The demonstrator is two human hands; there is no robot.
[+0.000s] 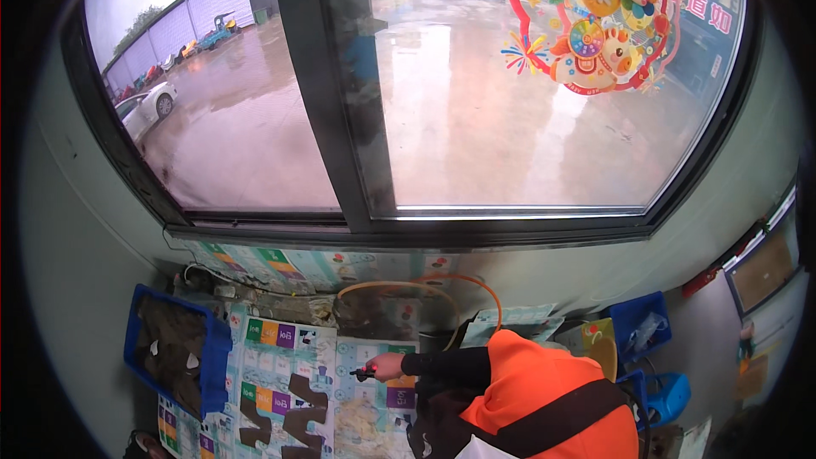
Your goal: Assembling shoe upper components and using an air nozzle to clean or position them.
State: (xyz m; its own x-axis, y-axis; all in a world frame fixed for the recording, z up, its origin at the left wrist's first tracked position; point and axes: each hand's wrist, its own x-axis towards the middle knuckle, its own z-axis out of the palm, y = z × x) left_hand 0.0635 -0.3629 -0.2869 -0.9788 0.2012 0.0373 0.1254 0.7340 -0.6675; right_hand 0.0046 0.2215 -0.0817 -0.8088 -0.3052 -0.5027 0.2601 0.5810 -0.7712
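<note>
My right arm, in a black sleeve, reaches left from my orange-clad shoulder over a paper-covered worktop. My right hand is closed around a small black spray gun, which points left. The gun is small in the picture and its details do not show. To the left of it, several dark brown, flat cut pieces lie on the printed paper, apart from the hand. A blue bin at the far left holds more dark pieces. My left hand does not show.
A window with a dark frame rises beyond the worktop. Orange and yellowish hoses loop near the wall. At the right stand blue bins and a blue container. A dark rounded thing at lower left is cut off.
</note>
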